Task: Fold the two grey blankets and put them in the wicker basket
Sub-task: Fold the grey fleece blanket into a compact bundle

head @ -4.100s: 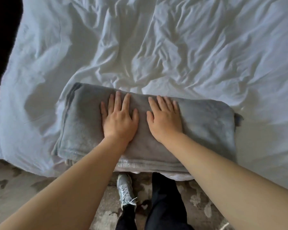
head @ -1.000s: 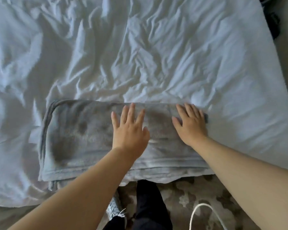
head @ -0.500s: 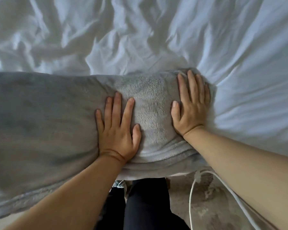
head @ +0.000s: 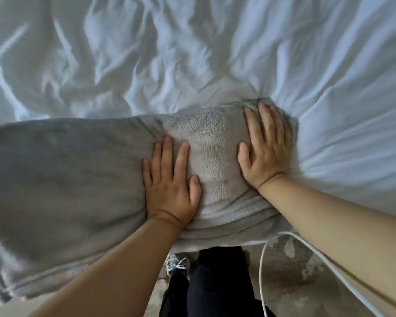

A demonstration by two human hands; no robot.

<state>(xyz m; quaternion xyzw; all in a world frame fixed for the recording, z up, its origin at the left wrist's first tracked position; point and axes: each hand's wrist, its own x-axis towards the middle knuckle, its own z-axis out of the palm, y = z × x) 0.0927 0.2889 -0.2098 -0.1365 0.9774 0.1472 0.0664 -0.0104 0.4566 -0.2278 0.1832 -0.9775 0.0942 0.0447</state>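
Note:
A folded grey blanket (head: 66, 184) lies along the near edge of the bed, stretching from the left frame edge to the right of centre. My left hand (head: 170, 184) presses flat on its middle, fingers spread. My right hand (head: 266, 152) lies flat on the blanket's right end, fingertips at its far right corner. Neither hand grips the fabric. No second blanket or wicker basket is in view.
The blanket rests on a bed with a wrinkled white sheet (head: 192, 60) that fills the upper frame. Below the bed edge are my dark trousers (head: 215, 282), a shoe (head: 177, 264), a patterned rug (head: 295, 277) and a white cable (head: 263, 271).
The view has moved closer and lower over the blanket. My right hand slid to the blanket's right end and both hands stay pressed flat on it; little differs from half a second ago.

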